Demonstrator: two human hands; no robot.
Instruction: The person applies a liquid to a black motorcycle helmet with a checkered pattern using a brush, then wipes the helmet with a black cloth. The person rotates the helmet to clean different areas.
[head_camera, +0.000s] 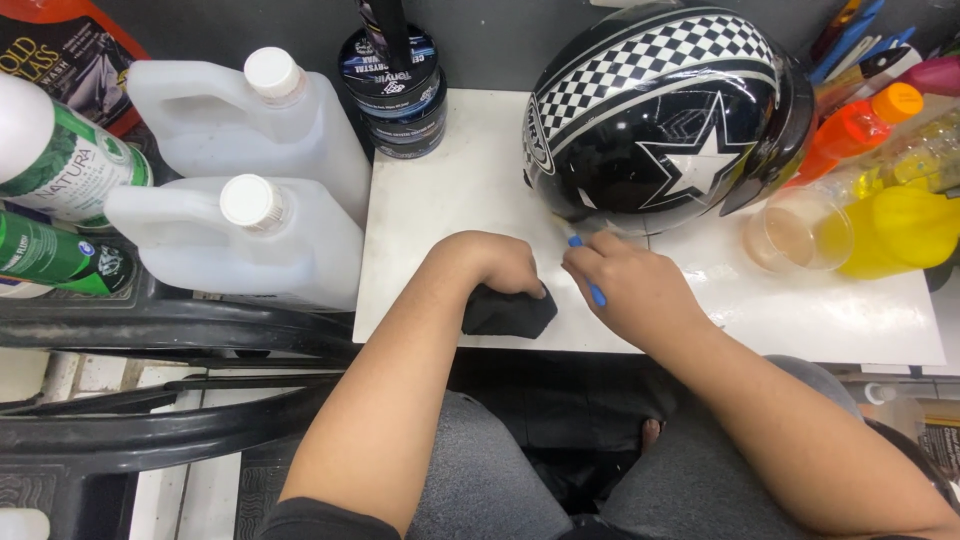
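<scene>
Gripping slim blue pen (590, 277), black cloth (507, 312)

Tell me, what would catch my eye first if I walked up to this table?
Most likely the glossy black helmet with its white star and checkered band, at the back of the white table. In front of it the left hand presses a black cloth to the tabletop, while the right hand holds a thin blue tool. Two white jugs stand to the left.

Your right hand (630, 290) hides most of the blue tool (590, 275), probably a brush; your left hand (505, 265) covers part of the black cloth (508, 313).
</scene>
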